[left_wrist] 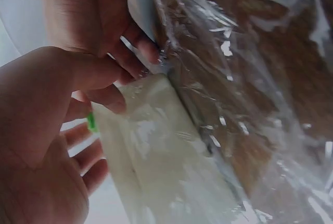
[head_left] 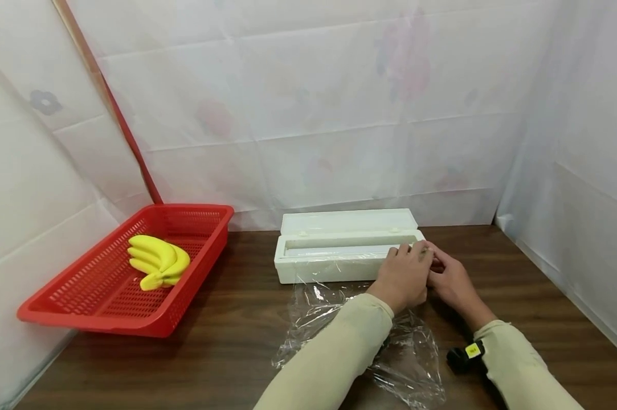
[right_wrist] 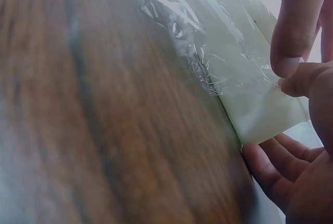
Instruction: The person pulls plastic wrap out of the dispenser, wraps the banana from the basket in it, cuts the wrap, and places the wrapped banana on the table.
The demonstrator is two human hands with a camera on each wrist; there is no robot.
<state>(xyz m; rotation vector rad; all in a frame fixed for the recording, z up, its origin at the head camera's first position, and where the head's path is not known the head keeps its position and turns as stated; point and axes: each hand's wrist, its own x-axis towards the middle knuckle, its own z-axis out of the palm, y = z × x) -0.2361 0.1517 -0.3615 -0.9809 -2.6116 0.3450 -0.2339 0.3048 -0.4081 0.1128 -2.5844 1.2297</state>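
A white cling film dispenser box stands with its lid tipped up and back. Clear cling film hangs from it over the front and spreads in crumpled folds on the table. My left hand reaches over the box's right end, its thumb and fingertips pinching at the film there. Beside it, at the same corner, my right hand holds the film's edge with bent fingers; its lower fingers touch the box's end. A small green part shows by the left fingers. The exact pinch points are partly hidden.
On the left a red plastic basket holds a bunch of yellow bananas. A dark wooden table lies under everything. White patterned sheeting hangs behind and at both sides. A black camera sits at the right wrist.
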